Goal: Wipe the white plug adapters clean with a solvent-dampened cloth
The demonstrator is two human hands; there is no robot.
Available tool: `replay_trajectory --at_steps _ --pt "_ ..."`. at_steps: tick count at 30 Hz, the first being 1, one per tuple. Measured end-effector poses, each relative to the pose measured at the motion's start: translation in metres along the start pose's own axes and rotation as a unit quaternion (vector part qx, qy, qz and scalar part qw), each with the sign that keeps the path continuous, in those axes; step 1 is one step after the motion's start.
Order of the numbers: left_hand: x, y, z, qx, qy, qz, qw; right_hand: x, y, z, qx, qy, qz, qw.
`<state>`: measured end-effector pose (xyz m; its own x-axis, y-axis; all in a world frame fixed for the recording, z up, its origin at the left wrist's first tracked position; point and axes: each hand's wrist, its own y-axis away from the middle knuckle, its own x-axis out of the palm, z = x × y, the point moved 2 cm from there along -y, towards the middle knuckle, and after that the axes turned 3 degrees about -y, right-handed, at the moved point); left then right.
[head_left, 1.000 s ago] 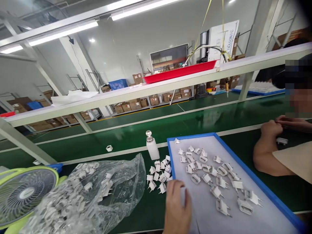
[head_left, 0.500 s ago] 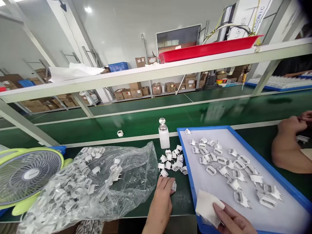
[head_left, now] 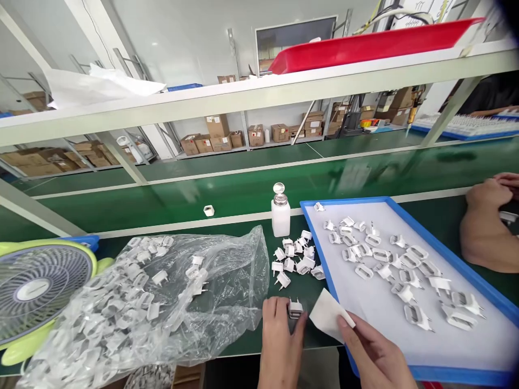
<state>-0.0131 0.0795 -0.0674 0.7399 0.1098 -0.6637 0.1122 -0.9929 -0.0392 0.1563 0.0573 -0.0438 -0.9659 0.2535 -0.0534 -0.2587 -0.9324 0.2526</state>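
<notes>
My left hand (head_left: 280, 346) rests at the near edge of the green bench, fingers closed on a white plug part (head_left: 295, 309) with two prongs pointing up. My right hand (head_left: 375, 359) pinches a white wipe (head_left: 327, 319) by its corner, just right of that plug part and over the near left rim of the blue tray (head_left: 326, 268). A small heap of loose plug parts (head_left: 297, 257) lies on the bench beyond my left hand. Several more plug parts (head_left: 399, 270) are spread on the tray's white liner.
A clear plastic bag (head_left: 150, 302) full of plug parts lies to the left, a green fan (head_left: 36, 292) beside it. A white dispenser bottle (head_left: 280, 212) stands behind the heap. Another person's arm (head_left: 482, 237) rests at the right. A shelf beam (head_left: 259, 97) carries a red tray (head_left: 373, 43).
The view has tilted down. My left hand drew a plug part off the heap toward me and lifted it; my right hand came into view and brought the wipe left beside it.
</notes>
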Motion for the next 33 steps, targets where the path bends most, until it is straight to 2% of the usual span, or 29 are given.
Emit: replay_trajectory --at_steps 2,3,6,8,10,12,14,22,24,28,33 --pt "-0.007 -0.004 0.006 0.039 0.025 0.045 0.998 0.001 -0.002 -0.002 -0.063 0.075 -0.015 0.995" --pt "-0.013 -0.006 0.010 0.058 0.036 0.064 0.996 0.002 -0.003 -0.003 -0.119 0.120 -0.022 0.985" --pt "-0.031 -0.012 0.022 0.081 0.044 0.094 0.991 0.011 -0.005 -0.008 -0.320 0.236 -0.051 0.916" --pt "-0.037 -0.014 0.025 0.088 0.038 0.096 0.991 0.026 -0.006 -0.013 -0.403 0.281 -0.030 0.870" --pt "-0.037 -0.015 0.025 0.099 0.036 0.096 0.990 0.044 -0.009 -0.019 -0.425 0.305 0.018 0.852" --pt "-0.034 -0.014 0.024 0.108 0.038 0.092 0.989 0.059 -0.011 -0.026 -0.431 0.306 0.072 0.846" --pt "-0.031 -0.014 0.023 0.113 0.037 0.084 0.989 0.068 -0.010 -0.033 -0.449 0.296 0.108 0.836" --pt "-0.027 -0.013 0.029 0.170 -0.007 0.037 0.985 0.057 0.001 -0.065 -0.538 0.302 0.145 0.773" --pt "-0.027 -0.013 0.031 0.169 -0.006 0.043 0.985 0.056 0.000 -0.062 -0.538 0.293 0.153 0.776" --pt "-0.028 -0.012 0.028 0.157 0.016 0.071 0.985 0.060 -0.005 -0.044 -0.498 0.263 0.156 0.812" --pt "-0.027 -0.011 0.025 0.177 0.018 0.041 0.983 0.071 -0.009 -0.033 -0.410 0.229 0.174 0.866"
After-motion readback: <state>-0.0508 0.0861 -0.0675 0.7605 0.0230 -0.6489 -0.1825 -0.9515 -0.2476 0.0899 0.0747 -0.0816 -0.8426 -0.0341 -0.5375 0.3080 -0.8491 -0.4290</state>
